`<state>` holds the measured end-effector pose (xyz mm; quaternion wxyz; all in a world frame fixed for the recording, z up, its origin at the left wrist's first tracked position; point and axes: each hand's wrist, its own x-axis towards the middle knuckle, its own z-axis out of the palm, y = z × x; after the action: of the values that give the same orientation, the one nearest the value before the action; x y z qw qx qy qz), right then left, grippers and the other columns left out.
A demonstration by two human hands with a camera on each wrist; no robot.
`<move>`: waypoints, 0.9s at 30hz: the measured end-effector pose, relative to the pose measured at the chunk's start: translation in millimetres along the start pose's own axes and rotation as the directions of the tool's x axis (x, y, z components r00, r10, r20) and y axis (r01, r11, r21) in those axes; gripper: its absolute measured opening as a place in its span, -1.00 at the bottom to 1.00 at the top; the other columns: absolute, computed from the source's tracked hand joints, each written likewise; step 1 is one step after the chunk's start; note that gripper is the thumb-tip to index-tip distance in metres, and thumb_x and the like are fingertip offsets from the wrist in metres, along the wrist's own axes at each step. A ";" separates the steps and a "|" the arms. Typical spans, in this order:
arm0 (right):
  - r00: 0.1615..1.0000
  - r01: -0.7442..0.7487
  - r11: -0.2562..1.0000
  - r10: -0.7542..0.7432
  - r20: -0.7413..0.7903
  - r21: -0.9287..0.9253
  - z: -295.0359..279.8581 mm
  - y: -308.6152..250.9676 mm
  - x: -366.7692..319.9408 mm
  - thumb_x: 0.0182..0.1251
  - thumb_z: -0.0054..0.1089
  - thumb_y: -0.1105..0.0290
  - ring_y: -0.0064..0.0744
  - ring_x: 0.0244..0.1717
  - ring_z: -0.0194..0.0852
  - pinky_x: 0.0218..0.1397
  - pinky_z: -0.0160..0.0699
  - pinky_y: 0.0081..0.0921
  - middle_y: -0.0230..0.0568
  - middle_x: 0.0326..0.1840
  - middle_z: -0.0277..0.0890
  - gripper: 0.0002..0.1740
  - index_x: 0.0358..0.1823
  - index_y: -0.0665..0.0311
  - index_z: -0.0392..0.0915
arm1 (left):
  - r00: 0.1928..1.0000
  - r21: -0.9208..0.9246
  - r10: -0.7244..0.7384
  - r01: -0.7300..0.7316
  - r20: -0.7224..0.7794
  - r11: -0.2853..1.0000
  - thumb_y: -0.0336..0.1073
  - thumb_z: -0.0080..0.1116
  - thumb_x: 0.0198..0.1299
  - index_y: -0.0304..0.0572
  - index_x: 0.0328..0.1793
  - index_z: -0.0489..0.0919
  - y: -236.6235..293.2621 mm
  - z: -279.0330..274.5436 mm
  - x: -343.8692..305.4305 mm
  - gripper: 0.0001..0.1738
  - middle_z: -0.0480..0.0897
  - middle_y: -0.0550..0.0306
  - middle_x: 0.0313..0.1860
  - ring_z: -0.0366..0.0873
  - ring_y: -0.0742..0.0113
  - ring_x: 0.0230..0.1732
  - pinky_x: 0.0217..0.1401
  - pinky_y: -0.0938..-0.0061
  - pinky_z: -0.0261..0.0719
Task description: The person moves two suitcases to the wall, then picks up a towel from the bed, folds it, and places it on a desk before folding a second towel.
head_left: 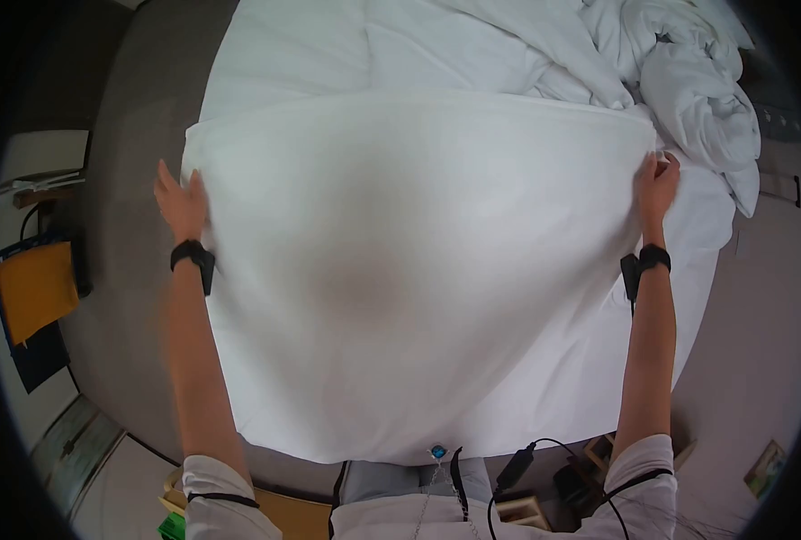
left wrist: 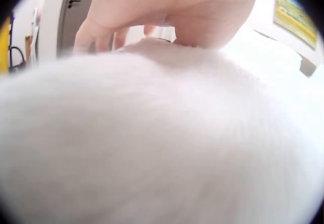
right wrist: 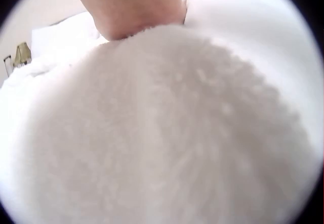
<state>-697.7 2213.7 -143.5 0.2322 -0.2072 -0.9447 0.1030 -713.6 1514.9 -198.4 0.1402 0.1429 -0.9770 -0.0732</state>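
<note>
A large white towel (head_left: 400,216) with a fluffy pile spreads over the bed between both hands, its far edge nearly straight. At its left edge is my left hand (head_left: 183,207), thumb against the cloth and fingers spread apart from it. The left wrist view shows that hand (left wrist: 177,6) above the pile, its fingertips partly hidden behind the towel. My right hand (head_left: 658,189) pinches the towel's right edge near the far corner, fingers curled. In the right wrist view, pile (right wrist: 152,123) fills most of the picture and hides the right fingertips.
Beneath the towel lies the white bed (head_left: 283,54). A bunched white duvet (head_left: 697,99) is heaped at the far right. Grey floor (head_left: 130,180) runs along the left, where a yellow cloth (head_left: 36,283) hangs. A black cable (head_left: 517,463) hangs by the body.
</note>
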 end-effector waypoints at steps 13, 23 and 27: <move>0.922 0.230 0.917 -0.099 0.373 -0.325 -64.7 25.7 -229.4 0.23 -0.15 0.11 0.04 0.37 -0.24 0.23 -0.13 0.11 0.01 0.37 -0.16 -0.37 0.33 0.03 -0.01 | 0.870 -0.022 0.319 -0.335 0.376 0.942 0.03 0.03 0.06 0.07 0.35 0.12 39.4 -71.9 -200.6 -0.28 -0.13 -0.14 0.40 -0.26 -0.11 0.41 0.25 -0.25 -0.35; 0.779 -0.479 0.862 0.333 0.531 0.162 -121.6 88.4 -308.4 0.09 0.17 0.29 -0.43 -0.35 0.40 -0.21 0.40 -0.51 -0.23 -0.36 0.47 -0.64 -0.12 0.30 0.41 | 0.988 -0.288 -0.061 0.100 0.140 0.953 -0.26 0.13 0.02 -0.22 0.32 0.11 -45.0 -155.4 -315.8 -0.28 0.22 -0.23 0.21 0.14 -0.14 0.23 0.23 0.14 0.13; 0.811 -0.468 0.863 0.333 0.481 0.192 -129.5 121.9 -332.4 0.11 0.15 0.31 -0.52 -0.49 0.31 -0.36 0.35 -0.55 -0.32 -0.55 0.40 -0.77 -0.45 0.32 0.36 | 0.765 -0.050 -0.571 0.610 0.298 0.791 -0.21 0.13 0.02 -0.35 0.15 0.29 -149.6 -164.9 -398.0 -0.41 0.36 -0.25 0.04 0.35 -0.01 0.03 0.00 0.22 0.34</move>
<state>-325.5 2189.2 -197.9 0.0187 -0.3378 -0.8789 0.3363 -260.2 1475.4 -169.8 -0.0132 0.4220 -0.8836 -0.2026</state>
